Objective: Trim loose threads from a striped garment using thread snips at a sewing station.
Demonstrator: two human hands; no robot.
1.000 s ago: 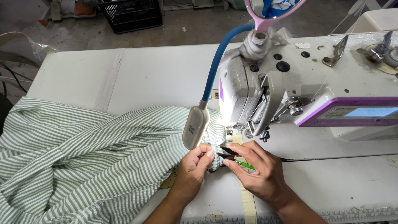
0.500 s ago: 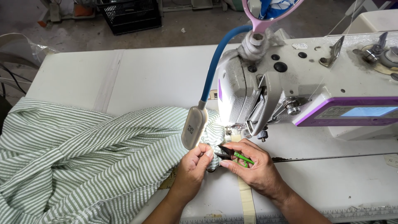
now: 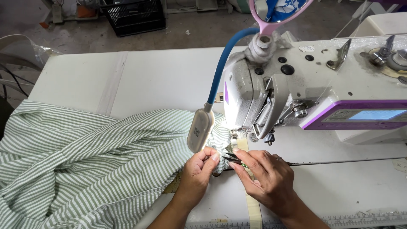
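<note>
Head view, one entry:
- Left hand [image 3: 198, 173]: grip pinched together on a fold of green-striped fabric [image 3: 85, 165], which spreads away to its left over the desk [image 3: 161, 80]
- Right hand [image 3: 267, 178]: grip clamped on small thread snips [image 3: 232, 157], blades touching the pinched fold, just below the sewing machine [image 3: 305, 89] needle
- Lamp head [image 3: 200, 130]: hangs directly above the left grip
- Risk, judged: blades so near the cloth could nick it; knuckles sit close under the needle
- Room: open desk to the right of the right grip; front edge near both wrists
</note>
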